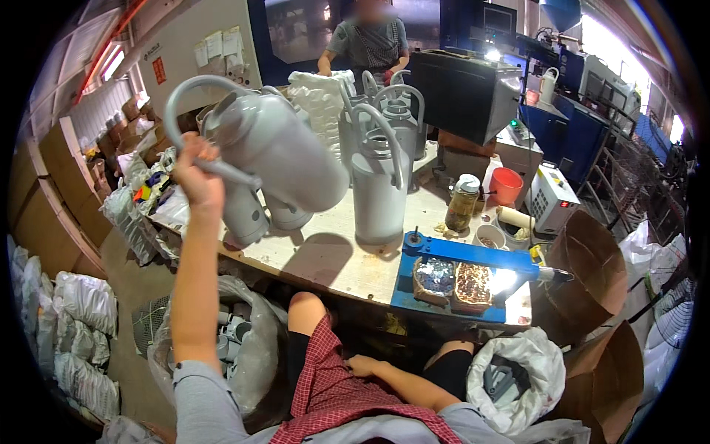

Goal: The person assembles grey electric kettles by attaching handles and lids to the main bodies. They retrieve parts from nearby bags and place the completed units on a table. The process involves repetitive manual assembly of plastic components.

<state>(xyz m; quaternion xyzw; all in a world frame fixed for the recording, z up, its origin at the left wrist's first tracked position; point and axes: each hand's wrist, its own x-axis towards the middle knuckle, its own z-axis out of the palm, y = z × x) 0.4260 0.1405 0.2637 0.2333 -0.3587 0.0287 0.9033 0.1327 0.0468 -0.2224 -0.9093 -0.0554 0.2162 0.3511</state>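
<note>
My left hand (196, 172) is raised over the left side of the worktable (333, 259) and grips the curved handle of a large grey plastic jug (285, 159), held tilted in the air. Two more grey jugs (248, 214) hang or stand just under it. A tall upright grey jug (379, 189) stands to the right on the table. My right hand (364, 365) rests low on my lap on the red checked cloth, fingers curled, holding nothing I can see.
More grey jugs (403, 118) stand at the table's back, near a person (370, 44) in a grey shirt. A blue tool tray (451, 285), a glass jar (462, 203), a red cup (506, 185) and white bags of parts (510, 377) surround me. Cardboard boxes line the left.
</note>
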